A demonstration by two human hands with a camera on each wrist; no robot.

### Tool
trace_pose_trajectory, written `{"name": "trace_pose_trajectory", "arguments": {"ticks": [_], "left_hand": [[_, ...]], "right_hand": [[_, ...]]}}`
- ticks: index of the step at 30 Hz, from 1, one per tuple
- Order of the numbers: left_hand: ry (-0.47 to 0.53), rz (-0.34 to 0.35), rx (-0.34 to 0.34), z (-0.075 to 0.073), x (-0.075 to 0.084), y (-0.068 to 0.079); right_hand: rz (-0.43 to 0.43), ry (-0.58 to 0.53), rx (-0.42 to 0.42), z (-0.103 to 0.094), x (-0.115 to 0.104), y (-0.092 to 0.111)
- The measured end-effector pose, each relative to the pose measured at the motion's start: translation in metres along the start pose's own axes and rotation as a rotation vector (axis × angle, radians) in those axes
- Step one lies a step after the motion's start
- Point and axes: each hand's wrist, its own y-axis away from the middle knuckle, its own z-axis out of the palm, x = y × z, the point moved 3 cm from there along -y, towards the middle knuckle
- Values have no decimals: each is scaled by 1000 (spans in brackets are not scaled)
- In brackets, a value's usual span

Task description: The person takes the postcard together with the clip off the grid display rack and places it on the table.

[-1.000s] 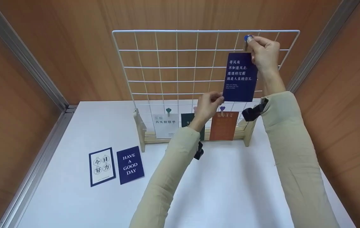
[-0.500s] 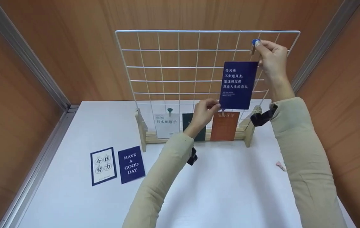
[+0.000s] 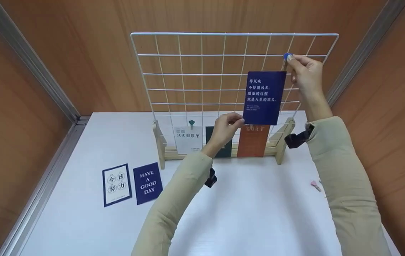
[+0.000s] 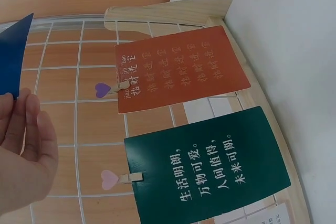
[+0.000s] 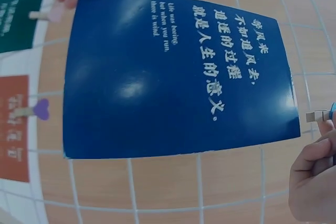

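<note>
The left hand point(image 3: 224, 129) pinches the navy card point(image 3: 264, 97) by its 7-o'clock corner before a wire grid point(image 3: 201, 74), the right hand point(image 3: 307, 76) a blue clip point(image 3: 287, 56) at 1 o'clock; a nudge from the clip could pivot the card loose. At 8 o'clock come a framed card point(image 3: 117, 185), lettered card point(image 3: 148, 183) and white card point(image 3: 188, 142); at 6, an orange card point(image 3: 250, 144) whose purple clip point(image 4: 103, 90) may obstruct; at 5, a pink clip point(image 3: 315, 185).

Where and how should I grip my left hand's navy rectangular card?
Probably pinch the navy rectangular card at its lower left corner, from the left: it's upright, and your right hand holds a blue-topped wooden clip near the card's upper right corner.
</note>
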Motion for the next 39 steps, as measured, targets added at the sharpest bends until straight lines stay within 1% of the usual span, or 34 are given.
{"name": "trace_pose_trajectory", "arguments": {"ticks": [5, 9, 12, 16, 19, 21, 24, 27, 32, 33, 39], "left_hand": [[7, -20, -10, -3, -2, 4], [9, -28, -9, -8, -4, 8], [9, -18, -12, -13, -5, 11], [3, -29, -9, -19, -8, 14], [17, -53, -7, -23, -12, 17], [37, -64, -10, -24, -15, 20], [80, -98, -15, -26, -20, 24], [98, -120, -11, -29, -24, 28], [112, -121, -14, -34, -30, 36], [112, -124, -17, -36, -26, 40], [111, -124, -10, -43, -32, 50]], "right_hand": [[9, -50, -14, -4, 7, 4], [19, -65, -33, -9, 14, 8], [9, -54, -31, -15, 18, 11], [5, -20, -38, -22, 23, 14], [14, 3, -46, -27, 28, 17], [15, 22, -50, -30, 32, 19], [22, 32, -68, -34, 36, 23], [23, 44, -86, -37, 40, 27], [36, 67, -103, -41, 47, 32], [39, 71, -108, -42, 49, 33], [54, 94, -132, -49, 59, 43]]}}
